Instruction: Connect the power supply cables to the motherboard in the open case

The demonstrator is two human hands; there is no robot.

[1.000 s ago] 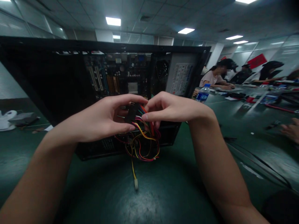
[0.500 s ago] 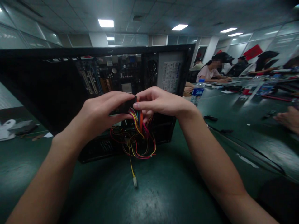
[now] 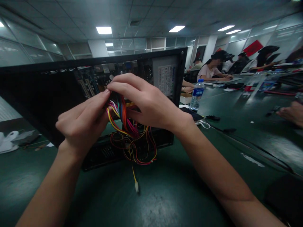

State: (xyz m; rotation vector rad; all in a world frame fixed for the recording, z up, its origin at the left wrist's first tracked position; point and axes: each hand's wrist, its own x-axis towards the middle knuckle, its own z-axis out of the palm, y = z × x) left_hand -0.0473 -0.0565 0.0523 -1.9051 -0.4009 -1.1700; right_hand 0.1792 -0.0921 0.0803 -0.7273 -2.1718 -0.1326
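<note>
Fingers [image 3: 100,98], left hand [image 3: 80,121]: bent and drawn close together, clasping the upper end of the wire bundle [image 3: 124,116]; tips meet those of the other hand.

Fingers, right hand [image 3: 151,104]: arched over the same end from above, a narrow gap below them, wires held within. Thumb contact: cannot be told.

Item: wire bundle, multicoloured (yellow, orange, purple, blue, white, green). Location: raised in front of the black computer case [image 3: 94,60], just beside the board inside it. Upper end hidden behind the fingers; form of any connector there not visible.

Handling, as judged: light; each strand soft, the gathered bundle springy and apt to push back when bent. Insulation probably smooth and a little slippery. Strands look tough enough, though their roots may suffer from a tug on one alone. Best hold: the gathered end, pinched firmly on both sides, slack supported lower down.

Adjacent: looped thin wires [image 3: 142,163], loose, below the bundle, likely to snag; white plug [image 3: 136,187] on a thin yellow lead, seen against the green table [image 3: 113,201]; power supply [image 3: 165,77], labelled, inside the case; bottle [image 3: 197,94], blue-capped, upright, beyond the right wrist.
</note>
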